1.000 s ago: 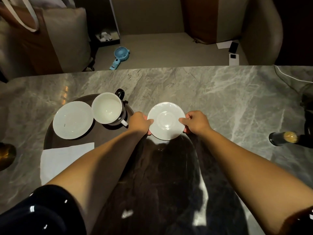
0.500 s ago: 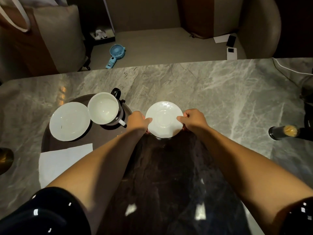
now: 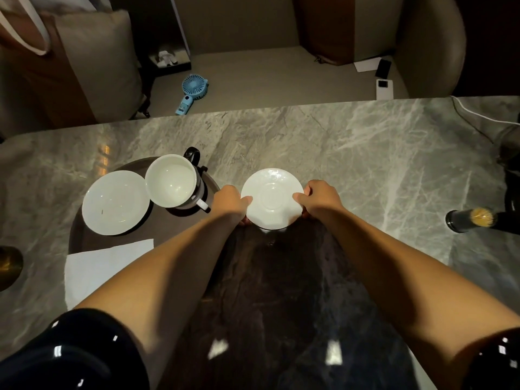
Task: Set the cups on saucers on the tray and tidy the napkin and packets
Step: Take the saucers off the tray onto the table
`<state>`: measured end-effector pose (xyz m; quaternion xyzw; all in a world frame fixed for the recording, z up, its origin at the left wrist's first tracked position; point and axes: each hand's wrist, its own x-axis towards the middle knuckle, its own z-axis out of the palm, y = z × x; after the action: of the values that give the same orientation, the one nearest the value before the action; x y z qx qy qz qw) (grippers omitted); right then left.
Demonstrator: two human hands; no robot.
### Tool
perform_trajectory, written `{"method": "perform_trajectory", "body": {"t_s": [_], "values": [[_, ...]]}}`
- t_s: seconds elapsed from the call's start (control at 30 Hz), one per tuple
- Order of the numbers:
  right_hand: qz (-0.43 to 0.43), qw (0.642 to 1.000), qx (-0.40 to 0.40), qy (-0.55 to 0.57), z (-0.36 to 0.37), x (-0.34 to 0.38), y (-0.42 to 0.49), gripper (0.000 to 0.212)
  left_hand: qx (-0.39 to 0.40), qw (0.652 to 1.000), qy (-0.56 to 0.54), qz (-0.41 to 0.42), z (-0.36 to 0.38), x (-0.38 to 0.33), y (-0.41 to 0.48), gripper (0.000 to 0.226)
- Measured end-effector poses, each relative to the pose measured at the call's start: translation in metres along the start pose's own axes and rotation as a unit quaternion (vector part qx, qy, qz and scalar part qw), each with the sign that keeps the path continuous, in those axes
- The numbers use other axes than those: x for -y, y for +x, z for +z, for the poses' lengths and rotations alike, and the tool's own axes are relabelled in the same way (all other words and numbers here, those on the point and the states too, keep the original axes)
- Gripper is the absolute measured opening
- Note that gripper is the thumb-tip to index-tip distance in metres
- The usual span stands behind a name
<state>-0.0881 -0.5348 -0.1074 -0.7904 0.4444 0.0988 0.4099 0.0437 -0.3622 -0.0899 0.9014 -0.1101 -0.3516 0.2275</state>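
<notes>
The left hand (image 3: pixel 229 202) and right hand (image 3: pixel 320 199) are pinching opposite rims of a white saucer (image 3: pixel 272 202), thumbs on top, holding it over the marble table (image 3: pixel 365 153) at 3 o'clock of the dark tray (image 3: pixel 77 235). The tray is carrying a second saucer (image 3: pixel 115 202) at 9 o'clock and, just beside it at 12 o'clock, a cup (image 3: pixel 171 180) showing only its white inside. A white napkin (image 3: pixel 104 266) is lying across the tray's 6 o'clock edge.

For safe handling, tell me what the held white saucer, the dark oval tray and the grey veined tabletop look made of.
White round saucer: probably glazed ceramic; glossy, with a moulded centre ring.
Dark oval tray: unclear, matte brown, maybe wood or leatherette; no sheen.
Grey veined tabletop: polished marble or a lookalike; pale veins, mirrored lights.
</notes>
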Motion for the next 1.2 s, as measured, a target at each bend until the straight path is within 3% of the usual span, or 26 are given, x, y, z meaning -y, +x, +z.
{"method": "perform_trajectory", "body": {"t_s": [0.3, 0.4, 0.57, 0.83, 1.2], "values": [[0.037, 0.998, -0.031, 0.04, 0.007, -0.007, -0.017, 0.033, -0.016, 0.999, 0.003, -0.029, 0.002, -0.008, -0.018, 0.031], [0.048, 0.998, -0.026, 0.043, 0.012, -0.012, -0.033, 0.033, -0.019, 1.0, -0.006, -0.009, 0.0, -0.001, -0.03, 0.035], [0.052, 0.998, -0.023, 0.031, 0.015, -0.013, -0.064, 0.057, -0.025, 0.998, 0.018, 0.049, -0.007, 0.013, -0.061, 0.044], [-0.012, 1.0, -0.015, -0.017, 0.01, 0.0, -0.11, 0.065, -0.058, 0.991, 0.079, 0.091, -0.014, 0.027, -0.109, 0.032], [-0.121, 0.982, 0.021, -0.141, 0.009, 0.009, -0.162, 0.065, -0.049, 0.954, 0.195, 0.222, -0.015, 0.035, -0.161, 0.054]]}}
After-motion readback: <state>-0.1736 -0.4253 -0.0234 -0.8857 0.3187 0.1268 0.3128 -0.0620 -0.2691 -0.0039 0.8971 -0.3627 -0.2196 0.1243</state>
